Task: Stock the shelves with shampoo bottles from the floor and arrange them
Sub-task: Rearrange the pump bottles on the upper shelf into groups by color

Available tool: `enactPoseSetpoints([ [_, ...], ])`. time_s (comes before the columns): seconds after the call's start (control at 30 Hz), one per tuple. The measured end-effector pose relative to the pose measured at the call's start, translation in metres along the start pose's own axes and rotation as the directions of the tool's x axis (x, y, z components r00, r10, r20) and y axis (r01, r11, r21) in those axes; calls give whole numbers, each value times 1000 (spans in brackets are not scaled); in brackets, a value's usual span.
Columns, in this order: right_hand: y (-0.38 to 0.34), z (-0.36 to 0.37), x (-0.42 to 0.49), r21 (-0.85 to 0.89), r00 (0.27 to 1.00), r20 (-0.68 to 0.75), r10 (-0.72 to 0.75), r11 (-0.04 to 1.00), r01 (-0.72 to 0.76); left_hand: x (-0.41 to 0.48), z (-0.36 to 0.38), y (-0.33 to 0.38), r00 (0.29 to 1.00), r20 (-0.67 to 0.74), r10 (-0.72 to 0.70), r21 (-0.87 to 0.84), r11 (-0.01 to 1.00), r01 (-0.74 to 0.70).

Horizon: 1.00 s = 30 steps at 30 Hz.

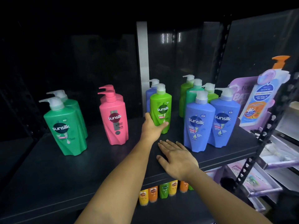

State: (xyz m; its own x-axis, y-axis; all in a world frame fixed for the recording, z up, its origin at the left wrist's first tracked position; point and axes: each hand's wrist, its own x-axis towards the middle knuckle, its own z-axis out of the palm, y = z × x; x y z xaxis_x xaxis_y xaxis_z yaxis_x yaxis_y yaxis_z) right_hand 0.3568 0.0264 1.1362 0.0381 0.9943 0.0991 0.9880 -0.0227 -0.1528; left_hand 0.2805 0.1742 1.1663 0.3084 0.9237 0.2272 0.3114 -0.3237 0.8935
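Lettering in white spells "sunsilk" on every front pump bottle on the dark shelf (pixel 80 167). Your left hand (pixel 151 128) grips the lime-green bottle (pixel 161 109) low on its body, thumb across the front under the label and fingers (pixel 147 114) curled round its left side. It stands upright near the middle of the shelf, just in front of a blue bottle (pixel 148 96) whose label is hidden. Your right hand (pixel 176 157) lies palm down on the shelf near its front edge, its fingers straight, spread and holding nothing, just left of the blue pair (pixel 198 122). Those two blue bottles stand side by side, each with a small "NEW" badge above the brand name. Behind them is a cluster of green bottles (pixel 192 94) with white pumps, their labels out of sight. To your left, two pink bottles (pixel 114 120) stand one behind the other. Further left are two dark green bottles (pixel 64 126), the front one also marked "NEW". The smaller print on every label is too fine to read. At the right end leans a purple cardboard display (pixel 257 101) shaped like a pump bottle; only the letters "BAT" can be made out. Small yellow, orange and green bottles (pixel 161 190) show on the shelf below.
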Motion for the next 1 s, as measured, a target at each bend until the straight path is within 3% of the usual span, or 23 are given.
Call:
enactPoseSetpoints([
  [0.13, -1, 0, -1, 40, 997, -72, 7, 999, -4, -4, -4, -3, 998, 46, 30, 19, 999, -31],
  [0.2, -1, -1, -5, 139, 982, -182, 52, 990, -26, -11, -9, -4, 996, 82, 46, 13, 999, -47],
  [0.4, -3, 0, -9, 439, 872, -434, 225, 898, -13, -42, -23, -13, 985, 148, 88, -37, 996, -83],
  [0.57, -1, -1, -10, 570, 886, -382, 262, 822, 3, -62, -34, -20, 967, 239, 92, -74, 994, -77],
  [0.77, -1, -3, -22, 564, 879, -420, 226, 824, 58, -85, -38, -16, 970, 231, 75, -91, 994, -56],
  [0.87, -1, -1, -32, 552, 788, -550, 279, 829, 92, -92, -37, -14, 976, 203, 82, -78, 995, -67],
  [1.0, 1, -4, -47, 481, 573, -715, 400, 877, -12, -95, -37, -9, 980, 182, 81, -59, 996, -71],
])
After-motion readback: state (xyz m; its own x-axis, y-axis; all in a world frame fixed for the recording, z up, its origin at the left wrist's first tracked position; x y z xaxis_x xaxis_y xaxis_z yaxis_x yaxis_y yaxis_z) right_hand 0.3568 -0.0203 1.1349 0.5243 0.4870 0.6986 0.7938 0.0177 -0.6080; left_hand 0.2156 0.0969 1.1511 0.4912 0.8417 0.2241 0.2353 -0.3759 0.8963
